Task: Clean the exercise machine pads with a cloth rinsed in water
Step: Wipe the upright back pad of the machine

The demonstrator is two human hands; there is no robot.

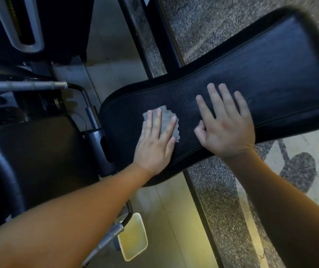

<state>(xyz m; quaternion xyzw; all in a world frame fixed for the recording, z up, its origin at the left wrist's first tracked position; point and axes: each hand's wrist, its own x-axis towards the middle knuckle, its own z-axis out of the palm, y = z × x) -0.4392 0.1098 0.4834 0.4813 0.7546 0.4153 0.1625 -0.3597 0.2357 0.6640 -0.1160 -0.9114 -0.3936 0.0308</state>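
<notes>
Cloth (165, 118), a small grey rag, lies on the narrower end of the long black pad (261, 74), just left of the frame's centre. It is pinned flat under the straight fingers of the left hand (154, 144), whose grip is released, pressing rather than clutching. The right hand (226, 128) rests just beside it on the pad, palm down and fingers spread, its grip likewise released and holding nothing. The step in hand looks like wiping this pad. Its long axis runs from lower centre-left to the upper right, where the wider, blurred end points. Most of that length lies beyond the cloth, so the next move likely calls for sliding it toward the upper right under steady pressure, with the right hand giving way. A second dark pad (38, 151) at lower left probably awaits wiping, and a pale tub (133, 236) sits at the bottom.
</notes>
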